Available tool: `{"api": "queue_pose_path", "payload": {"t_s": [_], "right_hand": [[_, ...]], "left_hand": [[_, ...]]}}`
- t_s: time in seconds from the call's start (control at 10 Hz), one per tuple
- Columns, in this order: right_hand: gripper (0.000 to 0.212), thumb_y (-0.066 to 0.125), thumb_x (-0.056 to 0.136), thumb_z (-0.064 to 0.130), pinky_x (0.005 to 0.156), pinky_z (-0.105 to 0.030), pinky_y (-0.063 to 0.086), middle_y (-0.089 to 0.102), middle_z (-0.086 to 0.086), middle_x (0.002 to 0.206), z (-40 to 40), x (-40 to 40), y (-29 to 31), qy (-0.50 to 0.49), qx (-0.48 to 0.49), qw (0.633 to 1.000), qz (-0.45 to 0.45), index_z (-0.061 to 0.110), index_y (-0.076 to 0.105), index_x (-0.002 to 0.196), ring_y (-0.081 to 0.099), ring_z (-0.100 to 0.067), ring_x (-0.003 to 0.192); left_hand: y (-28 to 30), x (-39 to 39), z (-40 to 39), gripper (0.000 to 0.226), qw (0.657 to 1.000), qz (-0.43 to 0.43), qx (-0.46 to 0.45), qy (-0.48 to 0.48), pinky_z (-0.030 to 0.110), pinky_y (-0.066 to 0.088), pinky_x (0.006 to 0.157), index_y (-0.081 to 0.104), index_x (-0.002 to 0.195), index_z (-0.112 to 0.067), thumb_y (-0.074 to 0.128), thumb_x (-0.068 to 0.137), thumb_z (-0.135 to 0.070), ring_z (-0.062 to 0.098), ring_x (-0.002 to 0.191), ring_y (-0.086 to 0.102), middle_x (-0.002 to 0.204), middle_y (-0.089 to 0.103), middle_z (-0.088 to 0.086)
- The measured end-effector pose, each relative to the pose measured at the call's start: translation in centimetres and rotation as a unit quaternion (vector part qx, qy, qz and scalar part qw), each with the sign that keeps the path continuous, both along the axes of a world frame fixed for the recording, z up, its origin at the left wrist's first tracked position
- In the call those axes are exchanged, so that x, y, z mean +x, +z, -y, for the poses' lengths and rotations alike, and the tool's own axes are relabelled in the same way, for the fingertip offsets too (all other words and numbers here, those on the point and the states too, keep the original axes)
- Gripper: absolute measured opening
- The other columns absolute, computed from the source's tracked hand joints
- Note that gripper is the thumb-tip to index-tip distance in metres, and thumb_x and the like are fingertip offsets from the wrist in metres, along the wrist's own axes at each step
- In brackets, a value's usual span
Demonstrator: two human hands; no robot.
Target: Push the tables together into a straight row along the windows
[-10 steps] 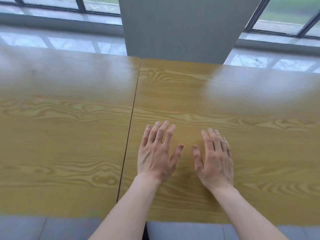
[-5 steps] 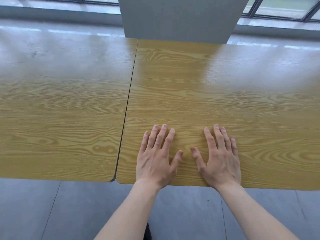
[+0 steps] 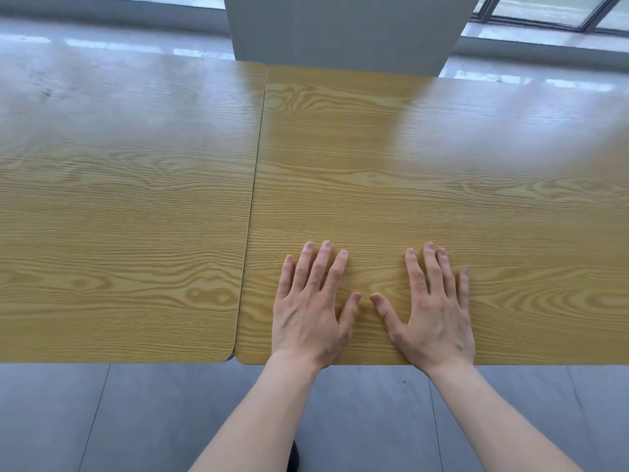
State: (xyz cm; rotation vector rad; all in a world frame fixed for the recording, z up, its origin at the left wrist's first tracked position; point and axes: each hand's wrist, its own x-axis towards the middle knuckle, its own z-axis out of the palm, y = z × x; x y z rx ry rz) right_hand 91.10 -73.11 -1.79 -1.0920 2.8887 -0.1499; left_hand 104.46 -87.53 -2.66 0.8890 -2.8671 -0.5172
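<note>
Both my hands lie flat, palms down, in the lower middle of the head view: my left hand (image 3: 311, 306) with fingers spread and thumb angled inward, my right hand (image 3: 434, 308) just beside it, the two thumb tips near each other but not touching. Neither grips anything; the fingers are fully extended and pressed on the top of the right table (image 3: 442, 172), with the heels of my palms at its near edge. That table fills the right side of the frame, and the left table (image 3: 119, 199) fills the left side. Between them runs a thin dark seam (image 3: 253, 199) from the upper middle of the frame down to the lower middle, so the two tops sit side against side, or very nearly; I cannot tell whether they truly touch. Their near edges look almost level at the rounded corners, while at the far end the right table seems to sit slightly lower in the frame than the left. A grey pillar (image 3: 340, 28) stands just behind the far edges at top centre, with window frames (image 3: 544, 11) at the upper right. I judge this pair nearly aligned; the next move probably calls for a small forward push through my palms to square the far edges, without opening the seam.
</note>
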Motion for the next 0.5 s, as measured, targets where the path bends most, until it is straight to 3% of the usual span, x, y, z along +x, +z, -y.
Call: {"api": "queue_pose_path", "payload": {"t_s": [0.3, 0.5], "right_hand": [[0.088, 0.02, 0.095, 0.077, 0.126, -0.056, 0.006, 0.008, -0.007, 0.172, 0.1, -0.1, 0.4, -0.001, 0.025, 1.0, 0.002, 0.02, 0.017, 0.162, -0.002, -0.022, 0.159], [0.083, 0.009, 0.097, 0.073, 0.128, -0.049, 0.004, 0.005, -0.006, 0.172, 0.8, 0.3, 2.5, -0.029, 0.055, 0.995, 0.079, 0.022, 0.016, 0.163, -0.005, -0.02, 0.158]], "left_hand": [[0.0, -0.1, 0.0, 0.067, 1.0, 0.003, -0.003, -0.004, 0.048, 0.002, 0.128, 0.019, 0.163, -0.03, 0.024, 0.104, -0.061, 0.017, 0.159, -0.006, 0.172, 0.01, -0.005], [1.6, 0.7, 0.2, 0.067, 1.0, 0.017, 0.008, -0.012, 0.045, 0.005, 0.127, 0.029, 0.16, -0.028, 0.023, 0.103, -0.063, 0.022, 0.159, 0.008, 0.169, 0.023, -0.002]]}}
